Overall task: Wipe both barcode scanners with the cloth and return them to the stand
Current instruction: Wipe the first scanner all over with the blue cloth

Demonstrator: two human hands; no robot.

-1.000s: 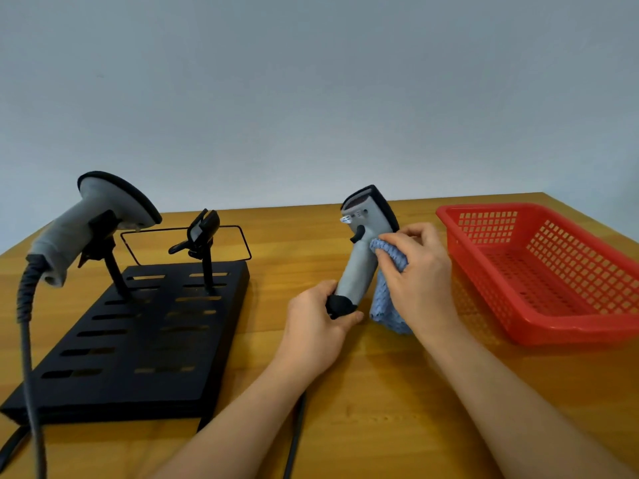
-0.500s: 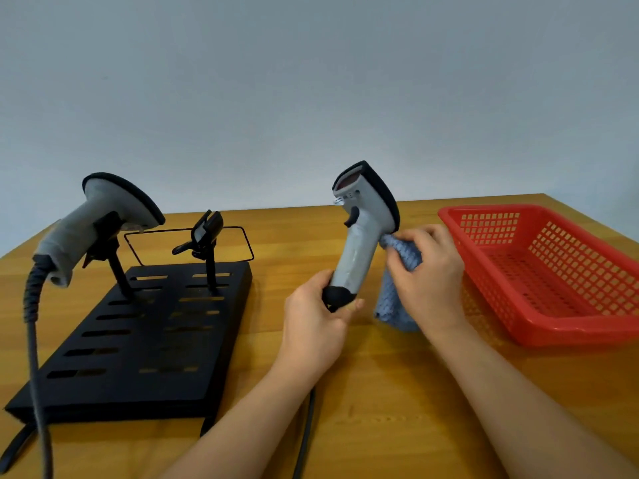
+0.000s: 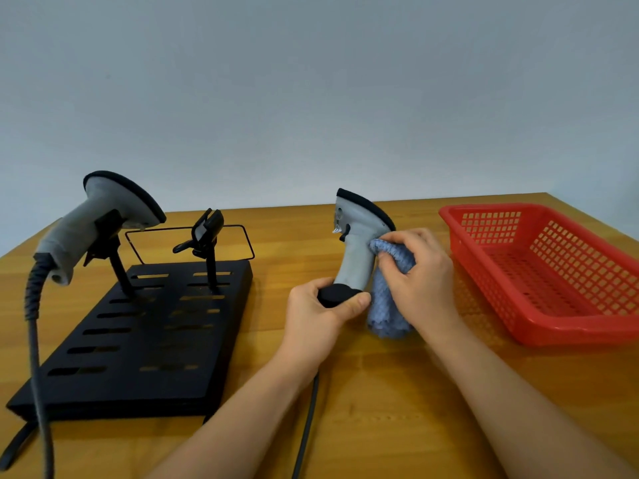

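wooden bench (image 3: pixel 363 392) under a plain grey wall, grey scanner (image 3: pixel 358 250) held upright mid-bench, its black base gripped by the left hand (image 3: pixel 320 311), blue cloth (image 3: pixel 389 305) bunched in the right hand (image 3: pixel 420 274) and pressed to the handle, second scanner (image 3: pixel 100 223) cradled on the black stand (image 3: pixel 145 340) at the left edge, red basket (image 3: pixel 553 326) at the right edge

Just one view here, head-mounted, looking forward and slightly down across the desk (image 3: pixel 380 409) toward the far wall (image 3: pixel 311 81). Pretty close, with both forearms coming in from the near edge.
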